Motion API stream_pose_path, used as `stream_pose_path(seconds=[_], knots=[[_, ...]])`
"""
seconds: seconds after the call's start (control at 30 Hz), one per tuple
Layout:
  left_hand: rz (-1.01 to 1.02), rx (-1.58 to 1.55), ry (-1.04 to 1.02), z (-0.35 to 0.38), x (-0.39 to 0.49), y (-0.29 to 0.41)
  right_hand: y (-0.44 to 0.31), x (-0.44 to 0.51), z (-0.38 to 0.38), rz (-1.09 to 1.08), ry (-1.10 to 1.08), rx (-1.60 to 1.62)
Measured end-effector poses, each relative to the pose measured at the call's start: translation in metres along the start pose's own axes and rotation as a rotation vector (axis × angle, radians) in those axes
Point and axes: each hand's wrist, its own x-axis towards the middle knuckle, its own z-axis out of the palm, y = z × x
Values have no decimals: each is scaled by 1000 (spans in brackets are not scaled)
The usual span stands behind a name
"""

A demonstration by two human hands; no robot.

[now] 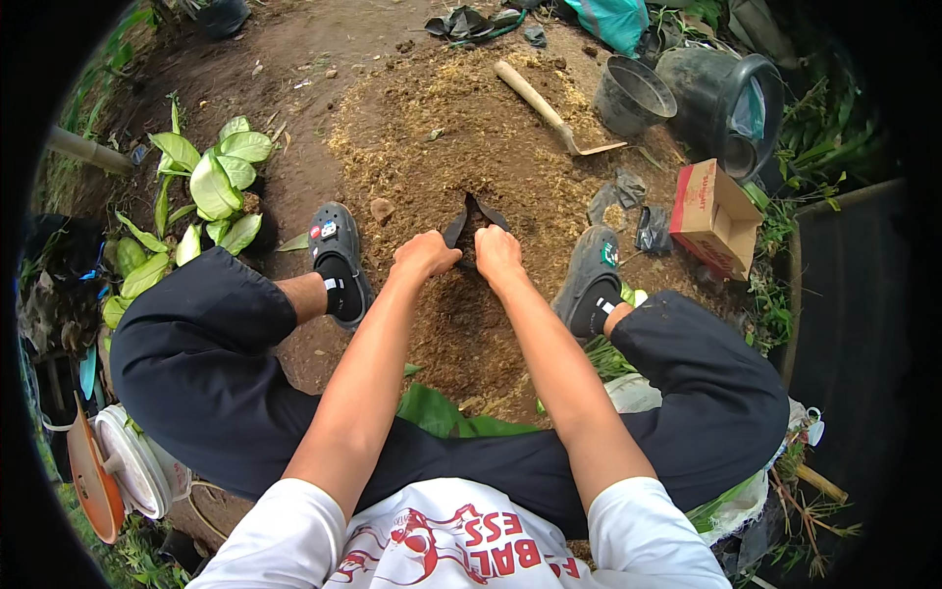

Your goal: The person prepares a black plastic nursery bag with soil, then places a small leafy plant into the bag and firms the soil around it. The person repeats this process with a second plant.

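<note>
Between my feet, a black plastic planting bag (458, 227) is held over a mound of loose brown soil (471, 324). My left hand (427, 252) is closed on the bag's left edge, and my right hand (498, 254) grips its right edge. The bag's rim is drawn into a peak on the far side, and its inside looks dark. How much it holds cannot be told. Beyond my hands, a hand hoe with a wooden handle (533, 96) lies on the soil, its metal blade pointing right.
Leafy potted plants (217, 180) stand at the left. To the right are a black pot (634, 96), a tipped black bucket (706, 96), an open cardboard box (714, 219) and crumpled black plastic (651, 230). A white lidded bucket (132, 460) is at lower left.
</note>
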Motion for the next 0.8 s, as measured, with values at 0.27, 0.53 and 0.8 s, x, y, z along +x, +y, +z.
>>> stream_pose_path(seconds=[0.27, 0.53, 0.8], knots=[[8, -97, 167, -9, 2, 1, 29, 37, -106, 85, 424, 965], [-17, -99, 151, -15, 10, -5, -7, 33, -24, -112, 157, -30], [30, -92, 75, -14, 19, -21, 26, 39, -60, 0, -285, 827]])
